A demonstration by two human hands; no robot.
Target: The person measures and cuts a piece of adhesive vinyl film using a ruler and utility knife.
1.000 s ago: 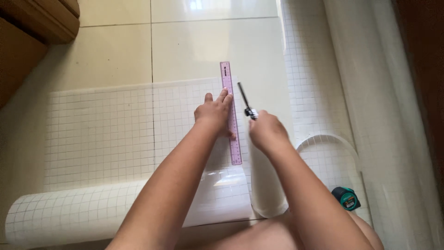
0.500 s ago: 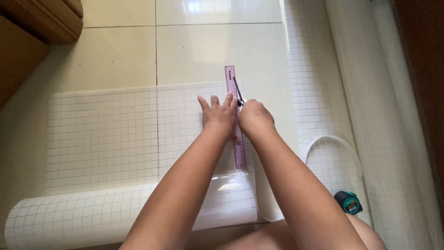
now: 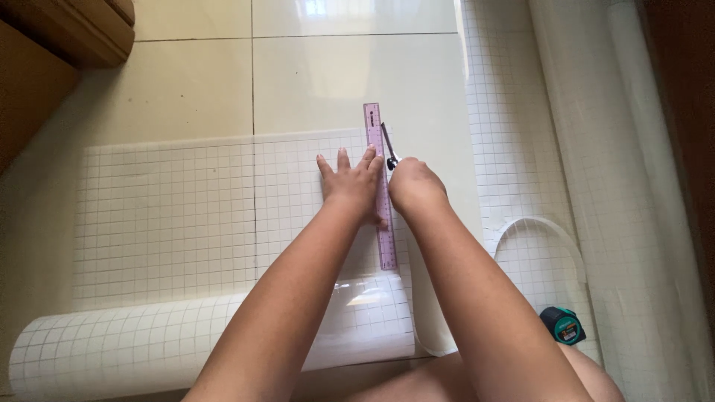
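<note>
Centre frame: thin metal cutting blade (image 3: 388, 143) clamped in right hand (image 3: 414, 186), run along purple translucent plastic ruler (image 3: 379, 186) pinned flat by spread, empty left hand (image 3: 352, 184) on glossy white grid-printed film sheet (image 3: 171, 216). Likely risks: ruler skating on slick film, skewing cut; blade nicking nearby fingertips. Curled roll end (image 3: 112, 353) lower left, green tape measure (image 3: 563, 325) lower right, cream floor tiles (image 3: 186, 82).

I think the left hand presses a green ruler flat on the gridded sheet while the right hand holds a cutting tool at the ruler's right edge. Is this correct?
Not quite: the ruler is purple, not green; the head view shows it. The left hand presses it flat on the gridded sheet, and the right hand holds the cutting tool at its right edge. The green thing is the tape measure.
</note>
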